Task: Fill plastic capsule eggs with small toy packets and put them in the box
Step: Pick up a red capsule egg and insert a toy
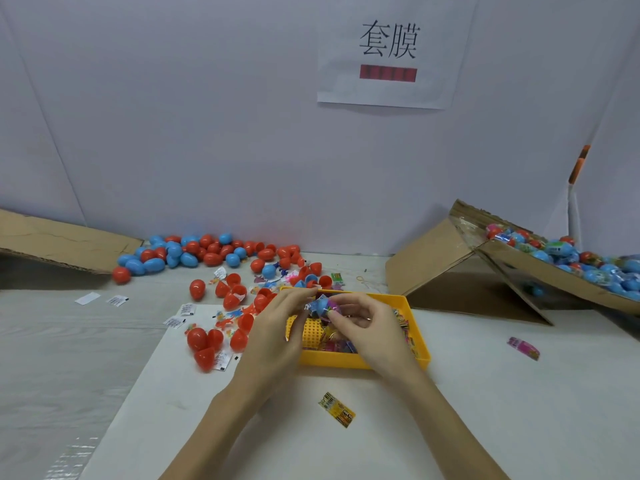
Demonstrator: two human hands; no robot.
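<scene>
Blue egg half (319,304) — between left hand (277,327), right hand (363,323).

Tray (414,327) was set at table centre; loose eggs (207,252) were scattered behind and left of it. Box (540,268) of filled eggs was placed far right. One packet (336,409) was left before the tray.

Blue capsule egg half (320,304) with packet held above yellow tray (414,317), loose red and blue eggs (194,252) on worktop, filled eggs in tilted cardboard box (540,271)
</scene>
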